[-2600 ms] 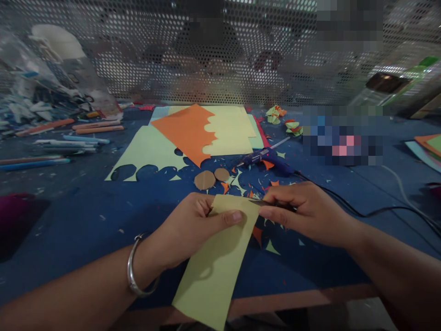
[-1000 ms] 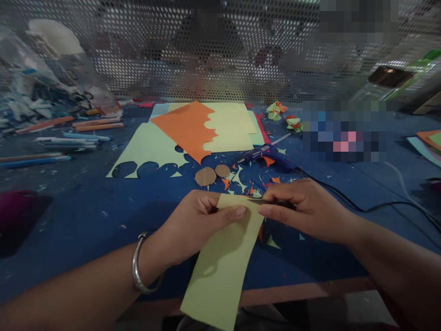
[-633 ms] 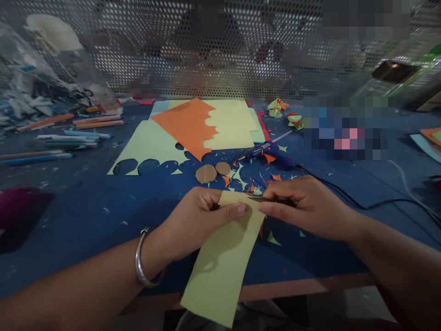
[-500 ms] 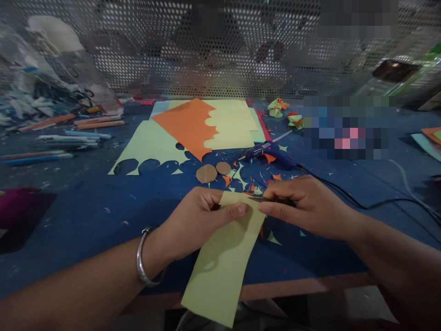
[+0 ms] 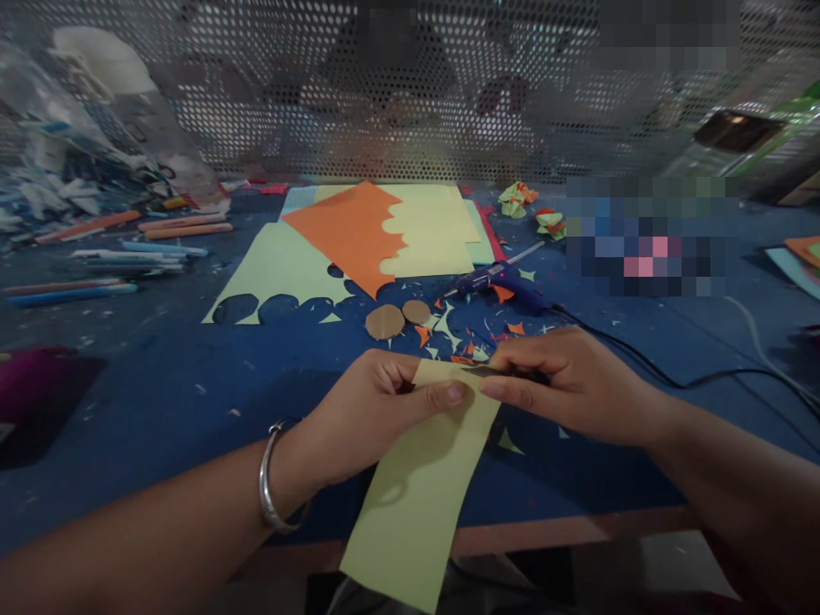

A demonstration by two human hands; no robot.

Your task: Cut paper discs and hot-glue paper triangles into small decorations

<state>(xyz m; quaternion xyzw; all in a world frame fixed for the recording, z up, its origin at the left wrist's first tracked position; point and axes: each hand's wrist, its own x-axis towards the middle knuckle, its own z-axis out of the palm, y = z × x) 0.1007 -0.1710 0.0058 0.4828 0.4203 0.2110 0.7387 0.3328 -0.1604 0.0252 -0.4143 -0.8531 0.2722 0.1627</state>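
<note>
My left hand (image 5: 377, 410) pinches a long strip of pale yellow paper (image 5: 416, 495) near its top, thumb on the upper face. The strip hangs down past the table's front edge. My right hand (image 5: 570, 384) is closed around a pair of small scissors (image 5: 506, 372), whose handles are mostly covered by the fingers. Their blades lie at the strip's upper right edge, close to my left thumb. Just beyond the hands rest two brown cardboard discs (image 5: 384, 322), among small green and orange paper scraps (image 5: 448, 329).
A blue glue gun (image 5: 493, 278) with a black cord lies behind the scraps. Orange paper (image 5: 359, 231), cut along one side, overlaps yellow sheets; a scalloped pale green sheet (image 5: 275, 265) is beside them. Pens (image 5: 185, 229) and a bottle (image 5: 160, 137) stand left, before a perforated metal screen (image 5: 410, 111).
The left hand and the yellow strip have shifted slightly to the right. My right hand keeps nearly the same place, with the scissors still at the strip's edge.
</note>
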